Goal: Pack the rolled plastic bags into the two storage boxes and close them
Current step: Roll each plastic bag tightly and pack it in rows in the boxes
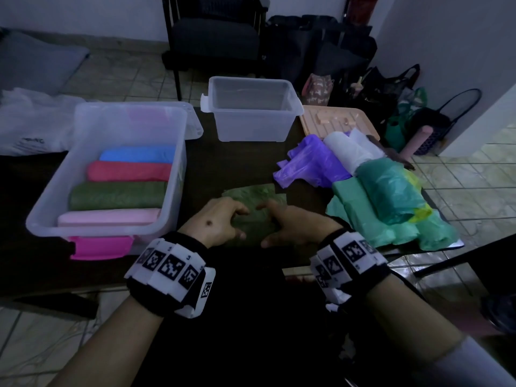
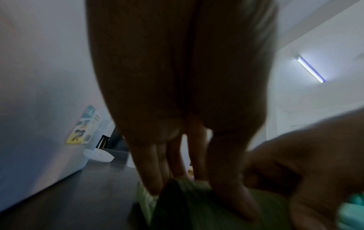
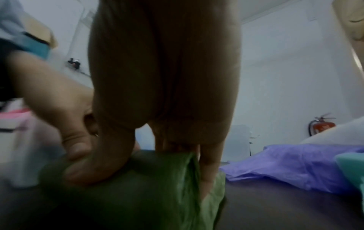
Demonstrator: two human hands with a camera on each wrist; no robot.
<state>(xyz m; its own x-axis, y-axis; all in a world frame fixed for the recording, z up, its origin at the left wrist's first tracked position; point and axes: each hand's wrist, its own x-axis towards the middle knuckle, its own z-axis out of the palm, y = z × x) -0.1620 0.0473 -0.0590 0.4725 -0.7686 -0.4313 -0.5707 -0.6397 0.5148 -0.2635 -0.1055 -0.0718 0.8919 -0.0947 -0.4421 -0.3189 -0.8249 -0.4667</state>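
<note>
A green plastic bag [image 1: 255,201] lies partly rolled on the dark table [image 1: 237,163], near its front edge. My left hand [image 1: 223,219] and right hand [image 1: 293,223] grip its rolled near end side by side, fingers curled over the top and thumbs on the near side. The wrist views show the same green bag [image 2: 197,208] [image 3: 157,189] under my left hand [image 2: 187,171] and right hand [image 3: 167,155]. The large clear box [image 1: 47,208] on the left holds blue [image 1: 136,155], red [image 1: 128,171], dark green [image 1: 117,195] and pink [image 1: 109,217] rolls. A smaller clear box [image 1: 251,127] behind stands empty.
A purple bag [image 1: 310,160], a white roll [image 1: 349,152] and teal-green rolls [image 1: 391,196] lie piled on the right. A peach lid [image 1: 335,121] lies behind them, and a pink lid [image 1: 100,247] shows under the large box. A chair [image 1: 215,37] and bags stand beyond the table.
</note>
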